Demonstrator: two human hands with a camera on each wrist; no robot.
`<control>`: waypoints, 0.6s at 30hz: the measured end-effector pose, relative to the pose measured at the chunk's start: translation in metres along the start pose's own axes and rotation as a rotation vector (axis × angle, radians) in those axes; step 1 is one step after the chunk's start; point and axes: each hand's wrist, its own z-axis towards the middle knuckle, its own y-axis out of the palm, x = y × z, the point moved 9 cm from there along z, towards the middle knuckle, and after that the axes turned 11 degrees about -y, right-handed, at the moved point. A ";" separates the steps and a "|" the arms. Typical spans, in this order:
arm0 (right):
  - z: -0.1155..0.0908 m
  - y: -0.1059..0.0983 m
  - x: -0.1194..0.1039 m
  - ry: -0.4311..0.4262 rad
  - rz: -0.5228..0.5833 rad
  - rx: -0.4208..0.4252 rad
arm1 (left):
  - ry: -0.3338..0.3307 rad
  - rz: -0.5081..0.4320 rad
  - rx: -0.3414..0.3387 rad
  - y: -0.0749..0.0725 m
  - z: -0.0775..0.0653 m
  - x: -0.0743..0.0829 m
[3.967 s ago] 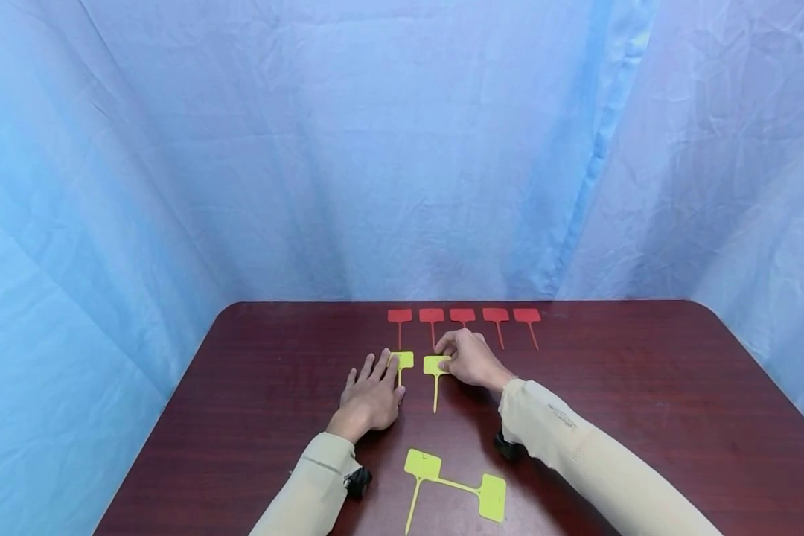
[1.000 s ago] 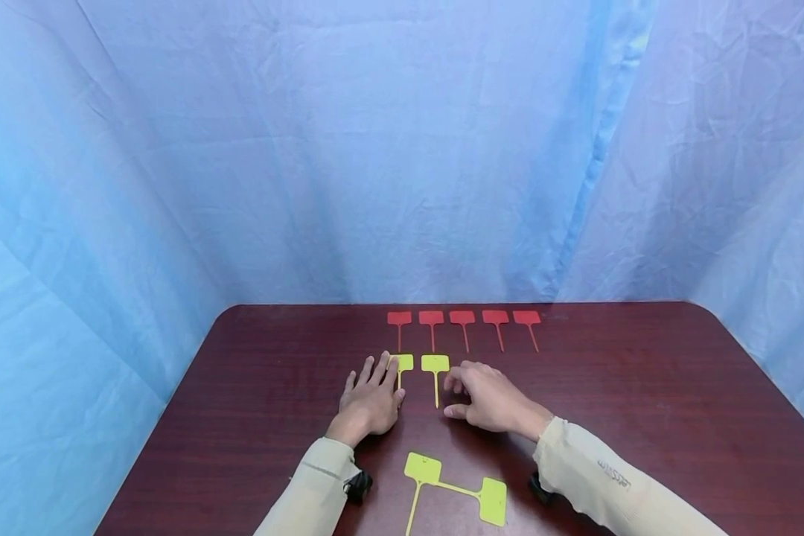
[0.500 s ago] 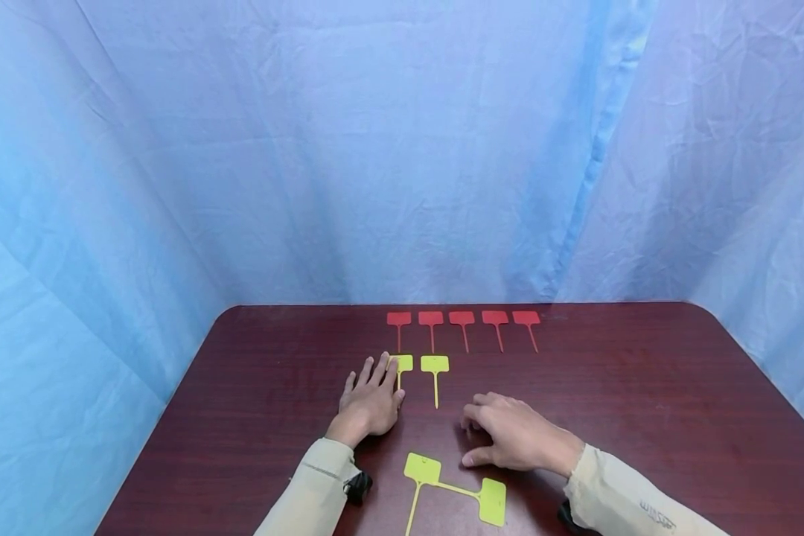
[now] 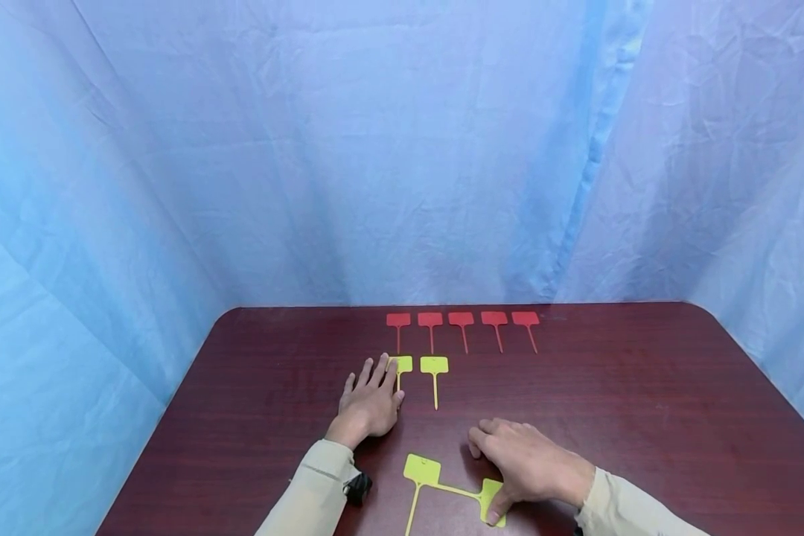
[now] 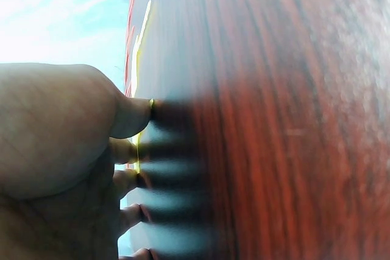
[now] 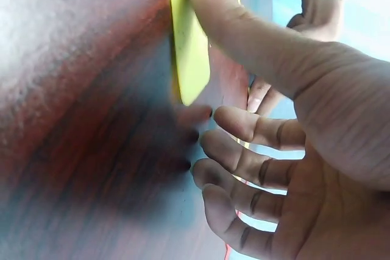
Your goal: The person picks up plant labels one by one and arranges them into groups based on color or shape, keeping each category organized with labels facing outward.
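My left hand (image 4: 370, 408) lies flat with spread fingers on the table, its index finger and thumb over a yellow T-shaped plant label (image 4: 405, 364). A second yellow plant label (image 4: 434, 365) lies just right of it, stem toward me. Near the front edge, my right hand (image 4: 532, 461) has its thumb on the head of a third yellow plant label (image 6: 192, 47); the other fingers are loosely bent and apart from it in the right wrist view. That label's stem reaches left to a fourth yellow plant label (image 4: 421, 469).
Several red plant labels (image 4: 461, 318) lie in a row near the back edge of the dark wood table (image 4: 610, 387). A light blue curtain (image 4: 402, 164) hangs behind the table and along both sides.
My right hand has let go of the second yellow label and moved back toward me, its thumb now on the near right label. My left hand has stayed in place.
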 end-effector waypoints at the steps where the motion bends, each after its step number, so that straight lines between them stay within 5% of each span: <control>1: 0.000 0.000 0.000 0.000 0.004 0.003 | 0.001 0.000 -0.001 0.000 0.000 0.000; 18: -0.004 -0.004 0.008 0.105 0.099 -0.033 | 0.004 0.016 -0.004 0.001 0.000 0.000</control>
